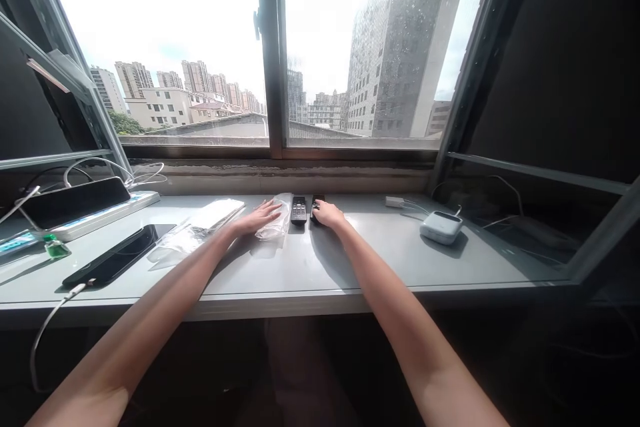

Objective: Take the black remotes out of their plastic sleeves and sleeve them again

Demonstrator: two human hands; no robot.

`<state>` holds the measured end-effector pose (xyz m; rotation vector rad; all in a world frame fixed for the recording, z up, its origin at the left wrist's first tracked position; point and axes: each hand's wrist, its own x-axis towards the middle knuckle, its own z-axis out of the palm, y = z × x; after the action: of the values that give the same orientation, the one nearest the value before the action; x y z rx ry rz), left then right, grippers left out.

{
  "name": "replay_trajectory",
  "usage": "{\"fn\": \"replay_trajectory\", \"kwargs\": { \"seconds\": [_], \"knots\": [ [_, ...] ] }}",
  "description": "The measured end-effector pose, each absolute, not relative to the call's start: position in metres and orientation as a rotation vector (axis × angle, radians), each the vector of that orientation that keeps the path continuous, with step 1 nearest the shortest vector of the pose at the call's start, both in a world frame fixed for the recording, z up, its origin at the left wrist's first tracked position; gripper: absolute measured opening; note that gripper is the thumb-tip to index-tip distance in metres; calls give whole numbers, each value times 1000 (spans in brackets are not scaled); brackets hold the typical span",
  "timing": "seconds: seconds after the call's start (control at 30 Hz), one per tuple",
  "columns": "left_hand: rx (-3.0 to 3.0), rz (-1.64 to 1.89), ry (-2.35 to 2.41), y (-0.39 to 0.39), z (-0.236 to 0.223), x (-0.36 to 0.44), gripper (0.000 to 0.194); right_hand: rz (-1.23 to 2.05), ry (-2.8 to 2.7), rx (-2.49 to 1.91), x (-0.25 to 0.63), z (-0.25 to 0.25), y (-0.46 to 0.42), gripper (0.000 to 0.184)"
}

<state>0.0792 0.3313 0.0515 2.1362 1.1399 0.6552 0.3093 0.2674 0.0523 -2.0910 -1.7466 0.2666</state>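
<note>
My left hand (261, 215) lies with its fingers stretched out on a crumpled clear plastic bag (280, 227) at the back of the table. Just right of the bag, a black remote control (299, 211) rests flat, its keypad facing up. My right hand (328, 213) has its fingers closed over a second dark remote control (315, 202), which stays mostly hidden beneath them. Both remotes lie side by side with a narrow gap between them. More clear plastic wrapping (186, 240) with a white piece (216, 213) sits left of my left hand.
The light grey table (390, 260) runs along a window. At left are a cabled black phone (113, 259), a second phone (80, 203) on a white power strip (143, 201), and a small green item (56, 248). A white box-shaped device (441, 227) with a cable stands right.
</note>
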Motion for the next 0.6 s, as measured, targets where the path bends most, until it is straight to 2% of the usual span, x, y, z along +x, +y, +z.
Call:
{"fn": "replay_trajectory", "kwargs": {
  "seconds": [0.17, 0.6],
  "knots": [
    [2247, 531, 1115, 335, 45, 75, 63, 318, -1762, -2067, 308, 48, 269, 54],
    [2198, 539, 1024, 335, 43, 78, 44, 394, -1768, -2020, 308, 48, 274, 51]
  ]
}}
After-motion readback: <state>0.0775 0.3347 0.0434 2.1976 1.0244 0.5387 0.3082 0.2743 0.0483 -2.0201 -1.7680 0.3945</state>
